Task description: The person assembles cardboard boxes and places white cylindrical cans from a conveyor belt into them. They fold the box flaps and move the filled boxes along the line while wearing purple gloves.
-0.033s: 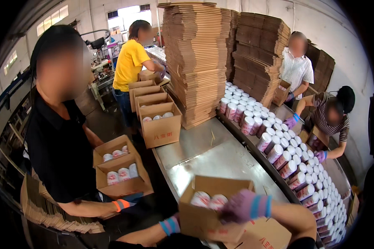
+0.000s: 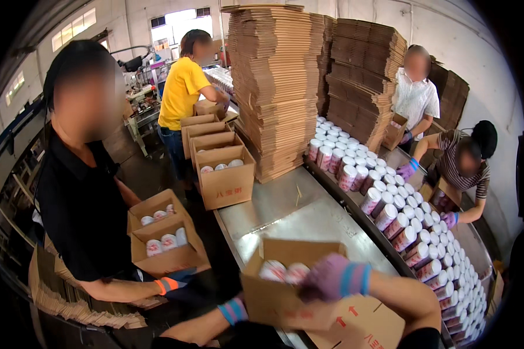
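Observation:
An open cardboard box [image 2: 273, 302] stands tilted in front of me at the near end of the metal table, with white-and-red cans [image 2: 272, 271] lying in it. My right hand [image 2: 332, 277], in a purple glove with blue bands, is closed over the box's right near rim; its fingertips are blurred and partly inside. Against the box's left side is my gloved left hand [image 2: 241, 299], holding it, with most of its fingers hidden behind the cardboard. A flattish printed carton [image 2: 361, 323] lies under my right forearm.
A co-worker in black at left holds two open boxes of cans [image 2: 169, 262]. More filled boxes [image 2: 227, 183] line the table's left edge. A tall stack of flattened cartons [image 2: 273, 93] rises at the back. Rows of upright cans [image 2: 413, 227] fill the right side, where other people work.
The box and both my hands have shifted slightly left, and more of the carton beneath shows. The co-worker's two boxes have moved a little to the left.

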A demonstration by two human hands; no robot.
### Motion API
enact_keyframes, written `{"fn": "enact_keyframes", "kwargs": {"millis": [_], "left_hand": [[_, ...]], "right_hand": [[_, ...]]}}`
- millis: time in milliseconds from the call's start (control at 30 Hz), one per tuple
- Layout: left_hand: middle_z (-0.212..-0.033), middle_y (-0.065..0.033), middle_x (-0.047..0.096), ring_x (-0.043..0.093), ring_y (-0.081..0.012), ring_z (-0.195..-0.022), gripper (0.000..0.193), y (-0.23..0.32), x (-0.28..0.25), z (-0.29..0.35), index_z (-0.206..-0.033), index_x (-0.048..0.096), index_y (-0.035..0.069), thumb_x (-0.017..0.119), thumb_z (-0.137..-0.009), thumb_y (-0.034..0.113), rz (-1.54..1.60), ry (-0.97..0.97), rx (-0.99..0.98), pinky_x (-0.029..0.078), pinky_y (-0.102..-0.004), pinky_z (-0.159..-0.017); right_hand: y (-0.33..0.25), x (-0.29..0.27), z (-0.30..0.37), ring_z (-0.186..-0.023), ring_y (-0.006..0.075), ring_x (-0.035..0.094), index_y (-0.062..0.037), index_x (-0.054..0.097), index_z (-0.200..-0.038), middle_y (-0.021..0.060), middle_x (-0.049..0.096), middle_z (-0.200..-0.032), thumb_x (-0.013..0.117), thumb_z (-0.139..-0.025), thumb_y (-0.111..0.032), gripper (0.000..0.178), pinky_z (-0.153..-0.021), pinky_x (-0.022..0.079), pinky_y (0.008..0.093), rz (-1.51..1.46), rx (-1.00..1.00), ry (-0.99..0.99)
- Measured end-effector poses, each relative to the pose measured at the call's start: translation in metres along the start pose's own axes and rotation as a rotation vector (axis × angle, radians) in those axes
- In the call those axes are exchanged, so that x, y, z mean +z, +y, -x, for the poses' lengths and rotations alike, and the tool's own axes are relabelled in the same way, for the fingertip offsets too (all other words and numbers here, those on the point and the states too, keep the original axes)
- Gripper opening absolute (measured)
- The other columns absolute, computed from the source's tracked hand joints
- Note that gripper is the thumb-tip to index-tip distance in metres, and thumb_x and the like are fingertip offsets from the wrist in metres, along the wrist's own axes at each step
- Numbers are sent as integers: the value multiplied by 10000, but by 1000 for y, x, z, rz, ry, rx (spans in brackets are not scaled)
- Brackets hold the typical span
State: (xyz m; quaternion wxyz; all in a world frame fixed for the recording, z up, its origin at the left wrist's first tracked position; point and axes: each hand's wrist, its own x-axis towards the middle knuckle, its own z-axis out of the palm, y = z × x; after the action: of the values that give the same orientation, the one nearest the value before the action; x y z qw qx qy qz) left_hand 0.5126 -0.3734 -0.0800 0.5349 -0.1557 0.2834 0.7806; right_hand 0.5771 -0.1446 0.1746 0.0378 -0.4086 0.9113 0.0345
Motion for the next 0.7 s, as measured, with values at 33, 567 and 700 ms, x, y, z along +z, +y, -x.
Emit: {"fn": "enact_keyframes", "kwargs": {"millis": [33,567,700], "left_hand": [[-1272,-121,561,560,-275,-1131,577,37,-16,-3,-1313,489,66,379,-959,509,52,-56,110,429,-424,-992],[-1167,-184,582,562,-298,-1088,434,-17,56,5,-1166,574,-1,642,-836,272,-1726,-195,740,442,-386,-950],[-1456,-184,302,253,-455,-1323,743,-91,101,-23,-1410,370,179,593,-801,542,-2371,-1028,842,216,-559,-1079]], "right_hand": [[14,-16,-32,-743,248,629,-213,689,-944,26,652,-816,619,-793,-420,266,-593,457,380,25,82,-112],[-168,322,359,-1206,312,479,53,406,-1333,180,515,-1308,690,-825,-341,703,-1019,382,376,-492,2353,758],[-188,345,285,-1250,335,447,44,369,-1362,221,503,-1318,675,-817,-453,798,-1045,348,365,-921,2097,1162]]}}
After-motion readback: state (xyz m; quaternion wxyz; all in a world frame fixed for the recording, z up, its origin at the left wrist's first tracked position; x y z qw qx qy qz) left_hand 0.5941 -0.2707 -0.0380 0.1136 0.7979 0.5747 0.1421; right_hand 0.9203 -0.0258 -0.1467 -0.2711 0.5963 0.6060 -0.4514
